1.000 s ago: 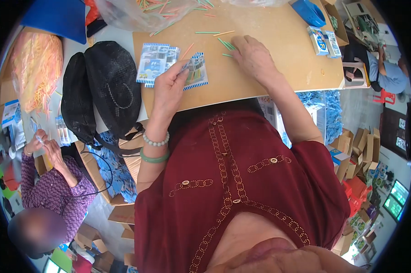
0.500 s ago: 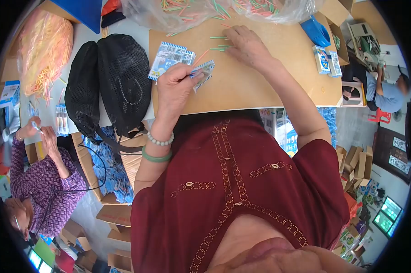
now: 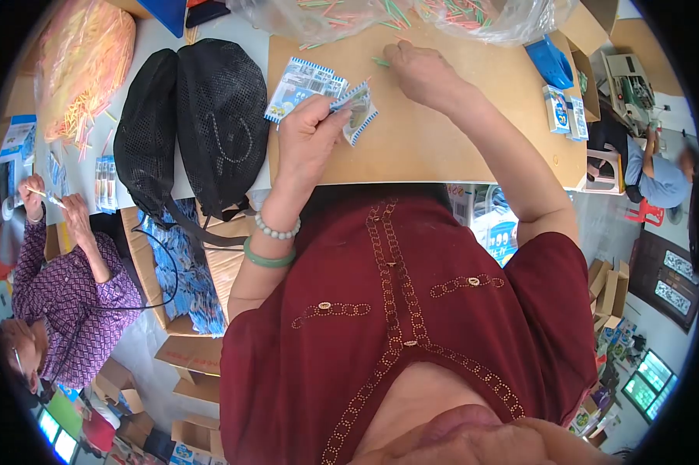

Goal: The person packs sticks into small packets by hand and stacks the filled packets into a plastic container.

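My left hand (image 3: 309,146) is closed, pinching a small blue-and-white packet (image 3: 357,115) with its top edge parted. A thin pink tip shows at the packet's upper end. Beside that hand, flat blue-and-white packets (image 3: 299,81) lie on the tan board (image 3: 458,151). My right hand (image 3: 427,76) rests on the board with its fingers curled in. Short green sticks (image 3: 379,61) poke out at its fingertips; how many it grips is hidden.
Clear bags of pink and green sticks (image 3: 473,19) lie along the far edge. Black mesh bags (image 3: 218,116) stand left, a blue tape dispenser (image 3: 549,62) and small boxes (image 3: 555,108) right. A co-worker in a purple patterned shirt (image 3: 78,310) handles something at far left.
My right hand has closed in over the green sticks, and fewer show on the board. The packet in my left hand has turned more upright, and the pink stick protrudes less.
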